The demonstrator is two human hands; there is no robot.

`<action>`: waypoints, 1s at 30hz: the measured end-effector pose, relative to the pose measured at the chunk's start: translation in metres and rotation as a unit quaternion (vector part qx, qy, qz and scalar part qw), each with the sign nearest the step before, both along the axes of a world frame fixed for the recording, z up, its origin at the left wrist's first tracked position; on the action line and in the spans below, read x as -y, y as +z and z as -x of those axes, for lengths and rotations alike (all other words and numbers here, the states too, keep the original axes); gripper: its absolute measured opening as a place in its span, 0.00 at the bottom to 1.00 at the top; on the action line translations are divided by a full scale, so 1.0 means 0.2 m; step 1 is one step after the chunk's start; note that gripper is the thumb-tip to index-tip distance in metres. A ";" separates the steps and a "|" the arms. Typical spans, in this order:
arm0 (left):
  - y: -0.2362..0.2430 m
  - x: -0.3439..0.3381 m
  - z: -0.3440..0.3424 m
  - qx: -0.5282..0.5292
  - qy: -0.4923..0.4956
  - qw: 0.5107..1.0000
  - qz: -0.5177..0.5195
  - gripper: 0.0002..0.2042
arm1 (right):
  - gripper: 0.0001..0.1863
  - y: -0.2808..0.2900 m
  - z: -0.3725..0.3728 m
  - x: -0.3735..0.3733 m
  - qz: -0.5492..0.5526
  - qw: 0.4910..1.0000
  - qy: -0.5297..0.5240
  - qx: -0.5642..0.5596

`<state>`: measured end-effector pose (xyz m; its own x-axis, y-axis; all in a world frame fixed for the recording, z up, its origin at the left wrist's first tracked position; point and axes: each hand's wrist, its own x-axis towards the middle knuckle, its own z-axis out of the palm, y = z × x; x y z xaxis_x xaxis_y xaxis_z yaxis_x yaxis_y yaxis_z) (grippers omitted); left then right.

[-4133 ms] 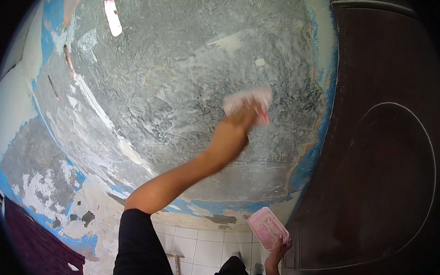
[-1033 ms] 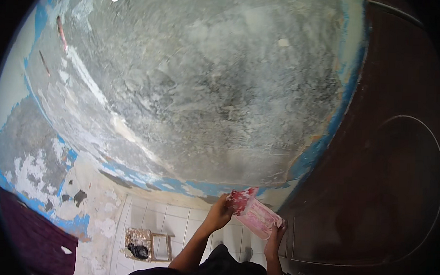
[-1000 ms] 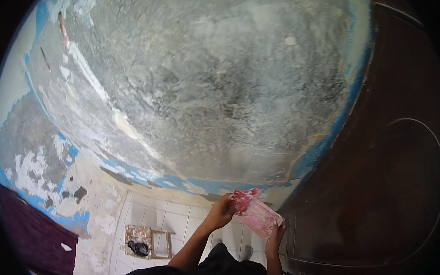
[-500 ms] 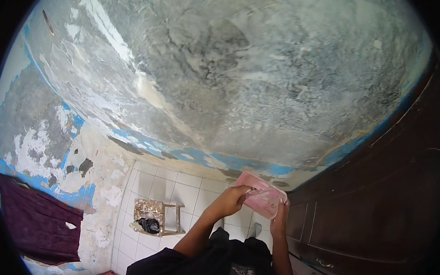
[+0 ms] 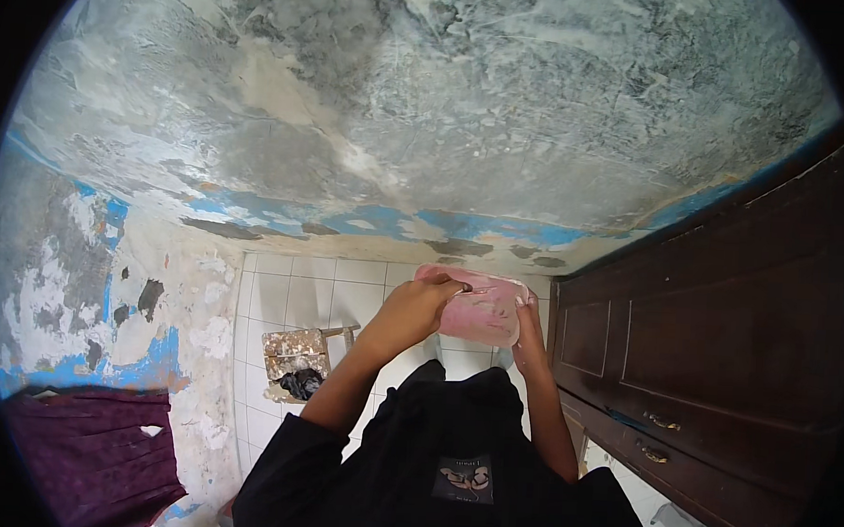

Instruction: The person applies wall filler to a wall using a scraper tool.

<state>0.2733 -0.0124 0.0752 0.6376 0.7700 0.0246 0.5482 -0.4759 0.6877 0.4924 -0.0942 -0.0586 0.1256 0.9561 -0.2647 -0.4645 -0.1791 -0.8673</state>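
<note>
A shallow pink plastic tray (image 5: 481, 320) with smears of pale paste is held in front of me, close to the foot of the wall. My right hand (image 5: 529, 336) grips its right end, thumb over the rim. Over the left part of the tray is my left hand (image 5: 418, 312), its fingers closed on a thin flat-edged tool (image 5: 482, 290) that lies across the tray. Most of that tool is hidden by the hand, so its exact kind does not show.
Ahead rises a patchy grey plastered wall (image 5: 503, 126) with a blue strip low down. A paint-spattered wooden stool (image 5: 296, 345) with a crumpled black plastic bag (image 5: 301, 383) stands left on white tiles. Dark wooden cabinet (image 5: 711, 323) on the right; purple curtain (image 5: 94, 447) at lower left.
My view has tipped downward, showing more of my body and less of the upper wall. Tray and hands appear higher in the picture; both hands keep their hold.
</note>
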 end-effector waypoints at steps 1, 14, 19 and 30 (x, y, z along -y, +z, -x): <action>-0.02 0.00 0.02 -0.022 -0.008 1.000 -0.015 0.17 | 0.26 0.00 0.03 0.00 0.004 1.000 -0.002 0.000; -0.18 -0.03 0.18 -0.095 -0.120 0.986 -0.066 0.18 | 0.26 0.03 0.23 -0.04 0.044 0.998 -0.018 -0.043; -0.13 -0.09 0.24 -0.070 -0.093 0.992 -0.048 0.17 | 0.25 0.06 0.28 -0.08 0.032 0.999 -0.014 -0.023; -0.15 -0.15 0.36 -0.048 -0.105 0.993 -0.031 0.19 | 0.27 0.08 0.33 -0.15 0.014 1.000 -0.017 -0.016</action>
